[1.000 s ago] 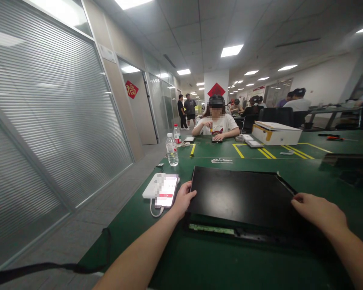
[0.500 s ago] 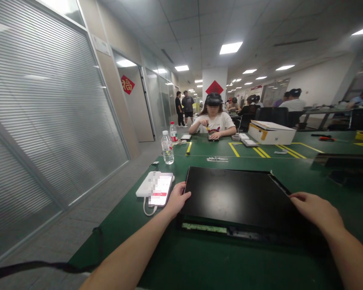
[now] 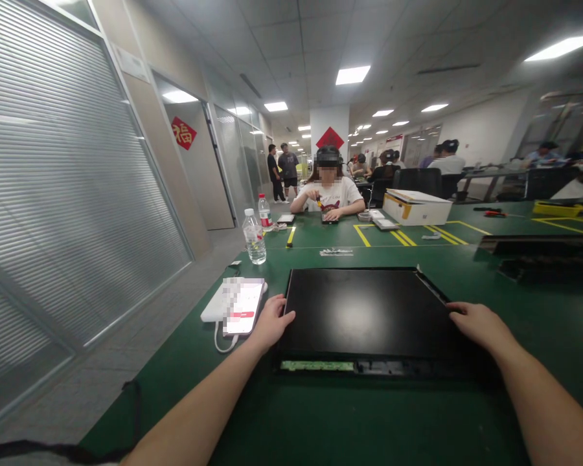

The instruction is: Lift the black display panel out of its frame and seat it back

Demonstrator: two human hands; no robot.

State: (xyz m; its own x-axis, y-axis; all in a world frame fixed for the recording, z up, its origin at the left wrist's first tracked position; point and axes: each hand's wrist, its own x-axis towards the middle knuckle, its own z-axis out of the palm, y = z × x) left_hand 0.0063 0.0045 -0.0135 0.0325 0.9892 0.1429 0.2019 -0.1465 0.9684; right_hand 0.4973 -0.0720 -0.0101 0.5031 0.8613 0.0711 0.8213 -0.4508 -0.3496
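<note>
A dark LCD panel [image 3: 359, 310] lies within a black frame on the green table in front of me. Along its near edge shows a strip of green circuit board [image 3: 315, 366], next to a black rail [image 3: 393, 368]. My left hand [image 3: 273, 321] grips the panel's left edge, thumb over the top and fingers partly hidden at the side. At the right edge my right hand [image 3: 477, 323] does likewise, its fingertips on the rim near a pale strip. Whether the panel rests fully in the frame I cannot tell.
Left of the panel lie a phone [image 3: 244, 309] and a white device [image 3: 214, 307] with a cable. Two bottles, one of them a clear water bottle [image 3: 255, 238], stand behind. Black parts [image 3: 544, 259] lie right. A co-worker [image 3: 329, 188] sits opposite, beside a white box [image 3: 416, 208].
The view has swung slightly right. The panel's near edge now looks more level, parallel to the circuit strip; before, it sloped down to the right. Both hands keep their hold.
</note>
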